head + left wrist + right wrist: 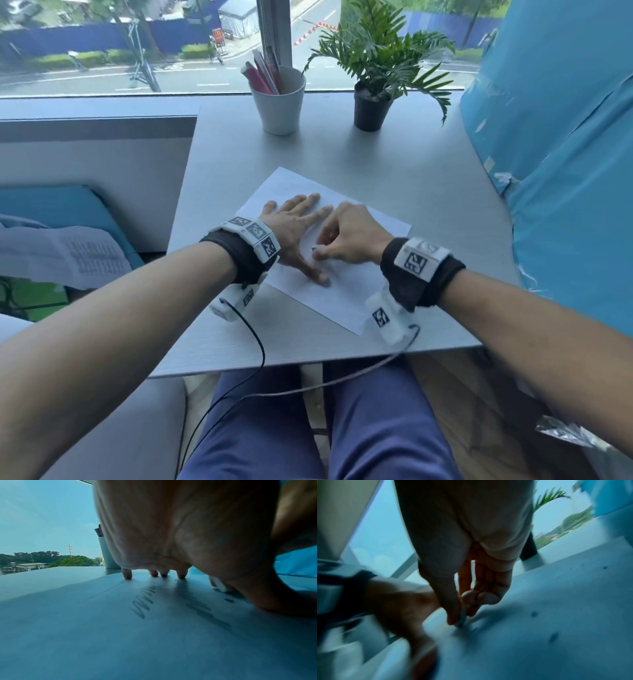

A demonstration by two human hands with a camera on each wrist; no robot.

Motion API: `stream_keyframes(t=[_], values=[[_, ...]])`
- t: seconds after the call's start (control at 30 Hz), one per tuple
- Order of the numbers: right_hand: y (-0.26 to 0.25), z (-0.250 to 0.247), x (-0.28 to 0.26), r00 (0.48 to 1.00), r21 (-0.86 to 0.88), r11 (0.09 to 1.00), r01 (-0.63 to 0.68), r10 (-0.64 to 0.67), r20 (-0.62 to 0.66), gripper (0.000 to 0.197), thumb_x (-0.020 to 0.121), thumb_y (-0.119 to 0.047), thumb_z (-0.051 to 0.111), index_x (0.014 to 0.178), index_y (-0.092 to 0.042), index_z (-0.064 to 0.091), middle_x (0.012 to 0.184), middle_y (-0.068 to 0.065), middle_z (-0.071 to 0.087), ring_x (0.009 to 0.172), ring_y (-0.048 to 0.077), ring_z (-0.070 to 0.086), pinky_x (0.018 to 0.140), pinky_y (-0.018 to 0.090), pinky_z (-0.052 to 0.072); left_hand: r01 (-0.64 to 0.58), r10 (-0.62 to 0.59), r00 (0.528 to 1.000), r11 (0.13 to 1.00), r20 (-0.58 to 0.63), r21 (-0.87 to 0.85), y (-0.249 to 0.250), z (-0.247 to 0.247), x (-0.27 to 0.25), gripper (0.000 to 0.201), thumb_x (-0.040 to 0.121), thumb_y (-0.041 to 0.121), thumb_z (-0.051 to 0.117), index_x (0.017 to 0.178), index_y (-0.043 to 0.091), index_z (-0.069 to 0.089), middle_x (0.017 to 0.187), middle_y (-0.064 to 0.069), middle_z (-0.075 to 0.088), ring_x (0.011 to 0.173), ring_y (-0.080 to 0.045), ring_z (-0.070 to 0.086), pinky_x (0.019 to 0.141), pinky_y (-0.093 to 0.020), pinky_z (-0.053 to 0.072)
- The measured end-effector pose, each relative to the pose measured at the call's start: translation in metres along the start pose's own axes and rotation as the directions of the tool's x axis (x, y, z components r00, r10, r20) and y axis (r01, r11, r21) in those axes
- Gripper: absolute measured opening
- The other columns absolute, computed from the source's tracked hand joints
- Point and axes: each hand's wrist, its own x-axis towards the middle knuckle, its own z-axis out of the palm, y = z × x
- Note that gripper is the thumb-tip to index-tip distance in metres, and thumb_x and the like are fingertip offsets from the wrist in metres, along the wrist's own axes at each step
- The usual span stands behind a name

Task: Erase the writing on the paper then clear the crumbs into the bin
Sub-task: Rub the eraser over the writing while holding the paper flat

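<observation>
Paper (318,301): lay skewed on the grey tabletop (428,192), its near corner close to the tabletop's front edge.
Left hand (294,233): fingers spread flat, pressed on the paper.
Right hand (349,240): pinched a white eraser (220,585) against the sheet, beside the left thumb.
Writing (145,599): pencil scribbles under the left palm.
Crumbs (553,637): dark specks scattered on the paper.
Open room: bare tabletop lay right of the sheet; white cup (279,102) and potted plant (371,102) stood at the far edge.
</observation>
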Motion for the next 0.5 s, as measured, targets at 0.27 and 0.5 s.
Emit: stream_keyframes(t=[0.27,0.5], values=[[0.001,-0.003,0.013,0.990,0.035,0.998,-0.060,0.064,-0.127,0.011,0.072,-0.020,0.080,0.081,-0.012,0.080,0.074,0.001,0.073,0.062,0.003,0.059,0.058,0.009,0.040,0.008,-0.008,1.000,1.000,0.001,-0.005,0.000,0.002,0.003,0.155,0.036,0.098,0.061,0.155,0.034,-0.014,0.163,0.008,-0.023,0.150,-0.016,-0.018,0.117,-0.057,-0.005],[0.009,-0.021,0.025,0.965,0.061,0.993,-0.096,0.108,-0.238,0.013,0.069,-0.021,0.082,0.077,-0.012,0.079,0.068,-0.001,0.068,0.062,0.003,0.059,0.058,0.012,0.045,0.003,-0.002,1.000,1.000,0.024,-0.015,0.002,-0.001,-0.001,0.156,0.038,0.095,0.064,0.155,0.030,-0.016,0.162,0.011,-0.023,0.149,-0.012,-0.019,0.120,-0.053,-0.008]])
